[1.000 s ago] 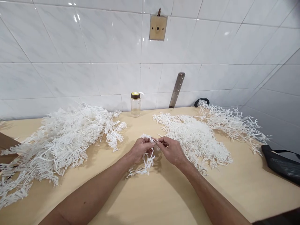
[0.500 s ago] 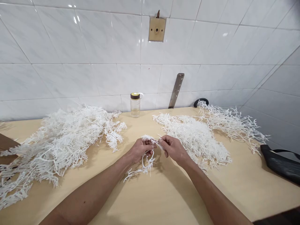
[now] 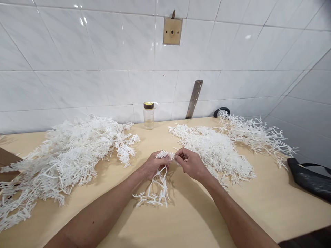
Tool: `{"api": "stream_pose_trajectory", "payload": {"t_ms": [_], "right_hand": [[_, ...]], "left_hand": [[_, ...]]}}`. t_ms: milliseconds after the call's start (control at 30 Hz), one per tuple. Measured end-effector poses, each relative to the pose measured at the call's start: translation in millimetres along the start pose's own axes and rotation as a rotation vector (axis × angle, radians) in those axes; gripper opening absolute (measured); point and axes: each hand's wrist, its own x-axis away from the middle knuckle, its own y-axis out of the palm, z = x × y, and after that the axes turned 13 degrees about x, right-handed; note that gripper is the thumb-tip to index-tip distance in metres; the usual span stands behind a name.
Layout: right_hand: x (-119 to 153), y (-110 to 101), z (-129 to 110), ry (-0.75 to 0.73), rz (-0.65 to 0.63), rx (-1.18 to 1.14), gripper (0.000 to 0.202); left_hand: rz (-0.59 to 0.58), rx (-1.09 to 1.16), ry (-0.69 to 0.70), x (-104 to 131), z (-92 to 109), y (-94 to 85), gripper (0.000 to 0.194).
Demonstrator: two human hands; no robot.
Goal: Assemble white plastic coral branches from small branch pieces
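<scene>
My left hand point(image 3: 154, 165) is closed on a white branching plastic piece point(image 3: 159, 187), whose forked stems hang below the fingers over the table point(image 3: 165, 227). Small white sprigs point(image 3: 162, 154) stick out above that thumb. Close by on the right, my right hand point(image 3: 188, 162) pinches the end of the sprigs between thumb and forefinger. To the left lies a big heap of white frilly branches point(image 3: 74, 155). Behind and right of my right hand is another dense white pile point(image 3: 214, 148), with barer, more open white branches point(image 3: 256, 136) beyond it.
A clear bottle with a dark lid point(image 3: 149, 117) stands near the tiled wall. A perforated metal strip point(image 3: 194, 100) leans on the wall. A black ring-shaped object point(image 3: 221, 112) sits at the back, a black bag point(image 3: 309, 179) at the right edge, brown cardboard point(image 3: 9, 165) at the left.
The forked stems below my left hand have swung lower and spread wider. My right hand has shifted slightly, with its fingertips now at the end of the sprigs.
</scene>
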Motion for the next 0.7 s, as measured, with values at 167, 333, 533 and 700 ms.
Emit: {"api": "stream_pose_trajectory", "payload": {"t_ms": [167, 333, 533, 700], "right_hand": [[1.1, -2.0, -3.7, -0.087, 0.034, 0.094, 0.014], [2.3, -2.8, -2.8, -0.064, 0.014, 0.025, 0.015], [1.7, -6.2, -5.3, 0.085, -0.076, -0.138, 0.025], [-0.4, -4.7, -0.8, 0.135, -0.102, -0.248, 0.028]], "left_hand": [[0.067, -0.123, 0.08, 4.0, 2.4, 8.3, 0.036], [0.079, -0.204, 0.065, 5.0, 3.2, 8.8, 0.046], [0.046, -0.14, 0.097, 4.5, 2.8, 9.8, 0.047], [0.038, -0.176, 0.093, 5.0, 3.0, 10.6, 0.043]]}}
